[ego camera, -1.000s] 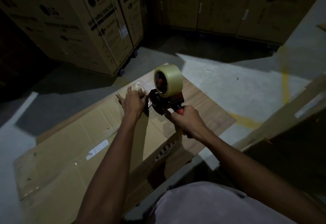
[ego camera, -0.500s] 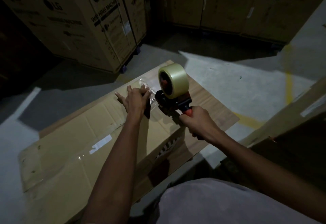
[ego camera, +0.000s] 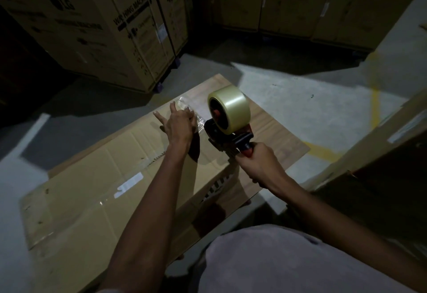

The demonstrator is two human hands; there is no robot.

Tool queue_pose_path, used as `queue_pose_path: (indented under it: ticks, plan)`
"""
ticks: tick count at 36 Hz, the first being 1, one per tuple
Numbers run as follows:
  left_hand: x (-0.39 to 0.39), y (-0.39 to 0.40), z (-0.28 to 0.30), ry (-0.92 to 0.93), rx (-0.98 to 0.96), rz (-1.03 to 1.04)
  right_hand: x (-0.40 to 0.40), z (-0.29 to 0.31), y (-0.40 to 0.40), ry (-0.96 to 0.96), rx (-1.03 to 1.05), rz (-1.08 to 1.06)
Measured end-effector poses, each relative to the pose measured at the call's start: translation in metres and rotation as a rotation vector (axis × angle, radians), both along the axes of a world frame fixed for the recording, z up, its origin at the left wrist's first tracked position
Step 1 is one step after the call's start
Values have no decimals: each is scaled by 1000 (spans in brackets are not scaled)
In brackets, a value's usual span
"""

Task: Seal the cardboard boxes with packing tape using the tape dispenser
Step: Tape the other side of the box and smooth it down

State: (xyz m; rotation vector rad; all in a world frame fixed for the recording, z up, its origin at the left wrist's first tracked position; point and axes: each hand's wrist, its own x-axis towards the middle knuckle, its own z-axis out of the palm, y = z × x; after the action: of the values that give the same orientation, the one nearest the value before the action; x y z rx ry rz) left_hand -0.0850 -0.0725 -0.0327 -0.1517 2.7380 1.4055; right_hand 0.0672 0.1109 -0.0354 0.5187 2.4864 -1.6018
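A long flat cardboard box (ego camera: 97, 200) lies on the floor in front of me. My right hand (ego camera: 258, 165) grips the red handle of the tape dispenser (ego camera: 228, 135), which carries a clear roll of packing tape (ego camera: 231, 112) and sits on the box's far end. My left hand (ego camera: 178, 124) lies on the box top just left of the dispenser, fingers spread straight, pressing a crinkled strip of clear tape (ego camera: 191, 112) down onto the cardboard.
Tall printed appliance cartons (ego camera: 104, 27) stand at the back left, and more cartons (ego camera: 300, 4) line the back wall. Another cardboard box (ego camera: 381, 165) stands close on my right. Grey concrete floor (ego camera: 312, 108) with a yellow line lies beyond.
The dispenser has drawn back slightly toward me from my left hand. My left hand's fingers have spread out flatter over the tape end.
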Motion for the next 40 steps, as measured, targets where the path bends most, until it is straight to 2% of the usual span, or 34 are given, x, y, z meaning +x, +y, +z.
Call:
queue_pose_path:
  ticks: [3, 6, 7, 26, 40]
  plan:
    - [6, 5, -3, -19, 15, -25, -1, -1, 0, -1, -15, 2]
    - [13, 4, -12, 84, -377, -116, -2, -2, 2, 3, -19, 8]
    - [15, 3, -13, 117, -453, -126, -3, -2, 4, 5, -20, 11]
    - [20, -2, -21, 104, -505, 2, -8, -4, 18, -10, -109, 107]
    - [24, -1, -17, 126, -505, -37, 20, -2, 24, 35, -28, 85]
